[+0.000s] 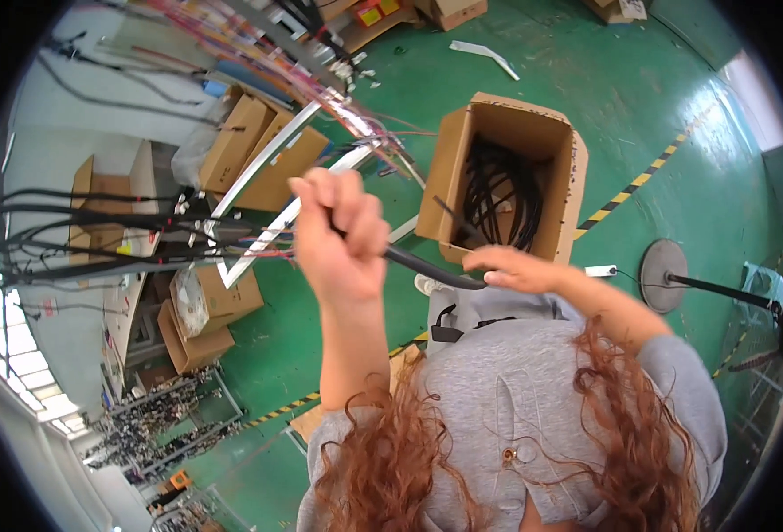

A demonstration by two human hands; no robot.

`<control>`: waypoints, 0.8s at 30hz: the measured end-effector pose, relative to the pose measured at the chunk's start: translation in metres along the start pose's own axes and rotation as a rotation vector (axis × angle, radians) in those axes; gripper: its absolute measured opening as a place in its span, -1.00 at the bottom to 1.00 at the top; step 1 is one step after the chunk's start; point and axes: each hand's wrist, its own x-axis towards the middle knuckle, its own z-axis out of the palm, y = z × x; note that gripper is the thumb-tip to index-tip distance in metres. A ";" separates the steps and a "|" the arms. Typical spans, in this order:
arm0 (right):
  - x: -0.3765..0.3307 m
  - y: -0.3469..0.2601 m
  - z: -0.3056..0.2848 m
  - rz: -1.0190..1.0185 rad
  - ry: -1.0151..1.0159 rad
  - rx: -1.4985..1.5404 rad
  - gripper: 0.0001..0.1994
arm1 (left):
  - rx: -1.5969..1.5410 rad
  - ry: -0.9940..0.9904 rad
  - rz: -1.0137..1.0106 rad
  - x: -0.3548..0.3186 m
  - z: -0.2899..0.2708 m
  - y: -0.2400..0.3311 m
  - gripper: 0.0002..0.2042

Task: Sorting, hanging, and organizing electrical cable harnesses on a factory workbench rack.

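Observation:
My left hand (pixel 343 235) is raised in a fist, closed around one end of a black flexible tube (pixel 427 269). The tube curves down and to the right to my right hand (pixel 517 269), which pinches its other end with the fingers. A thin black strip (pixel 452 219) sticks up from just beside my right hand toward the box. Right behind my right hand stands an open cardboard box (pixel 452 151) with a coil of black cables (pixel 501 191) inside. My grey shirt and curly reddish hair fill the lower part of the view.
A harness board (pixel 72 230) with black cable bundles and thin coloured wires (pixel 232 40) spans the left. Several cardboard boxes (pixel 232 142) sit beneath it. A round stand base (pixel 662 275) stands on the green floor at right, with yellow-black tape (pixel 626 191) running across.

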 end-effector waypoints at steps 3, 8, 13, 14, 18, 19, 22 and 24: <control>-0.050 0.026 0.014 0.210 0.019 -0.223 -0.74 | -0.056 0.003 -0.002 0.033 -0.010 0.016 -0.71; -0.280 0.080 0.002 1.029 0.324 -0.558 -0.73 | -0.199 0.238 -0.245 0.079 -0.103 -0.033 -0.71; -0.442 -0.041 0.047 1.394 0.628 -0.286 -0.73 | -0.102 0.568 -0.434 0.091 -0.176 -0.151 -0.68; -0.452 -0.074 0.057 1.457 0.656 -0.305 -0.75 | -0.122 0.624 -0.470 0.094 -0.193 -0.174 -0.68; -0.487 -0.186 0.120 1.717 0.879 0.175 -0.83 | 0.079 0.722 -0.574 0.092 -0.214 -0.241 -0.70; -0.486 -0.216 0.133 1.745 0.892 0.185 -0.83 | 0.146 0.682 -0.565 0.091 -0.211 -0.252 -0.71; -0.485 -0.272 0.170 1.630 1.367 0.401 -0.79 | 0.221 0.625 -0.539 0.087 -0.215 -0.263 -0.72; -0.502 -0.286 0.185 1.697 1.607 0.234 -0.75 | 0.167 0.659 -0.472 0.085 -0.217 -0.262 -0.72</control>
